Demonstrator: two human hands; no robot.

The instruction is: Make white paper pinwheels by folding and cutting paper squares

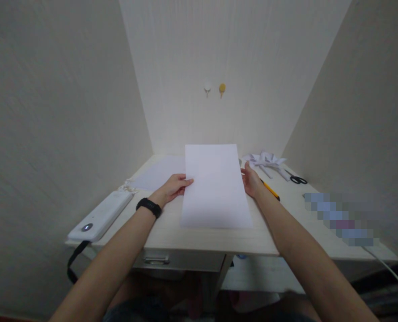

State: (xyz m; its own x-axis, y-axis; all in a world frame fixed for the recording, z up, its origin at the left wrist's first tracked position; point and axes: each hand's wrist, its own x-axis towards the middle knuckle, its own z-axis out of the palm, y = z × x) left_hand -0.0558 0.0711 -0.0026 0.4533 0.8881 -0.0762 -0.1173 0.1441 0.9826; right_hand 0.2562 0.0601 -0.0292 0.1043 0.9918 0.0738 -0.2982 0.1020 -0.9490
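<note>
Risk first: the white sheet of paper [215,188] is thin and held only at its two side edges, so it could likely buckle, crease or slip askew if one hand pinches harder or moves ahead of the other; its near edge lies close to the front edge of the desk [199,239], so a pull toward the body could slide it off. The yellow pencil [270,189] lies just beside the right hand and could get knocked or rolled, and the scissors [298,180] and folded paper piece [265,159] sit further back right, near enough to be swept by a wide move. Sheet position: centre of the desk, long side running away from the person, between both hands. Left hand [172,188], black band [148,207] on its wrist, has fingers curled onto the sheet's left edge, gripping or pressing it; cannot tell if the thumb is under. Right hand [251,181] is at the right edge, thumb up, fingers seemingly behind or under the paper, lightly closed on it. Another flat sheet [158,173] lies back left, partly under the held one. White power bank [100,217] with strap sits at the left desk edge, well apart from the sheet. Two wall hooks [214,88] above.
</note>
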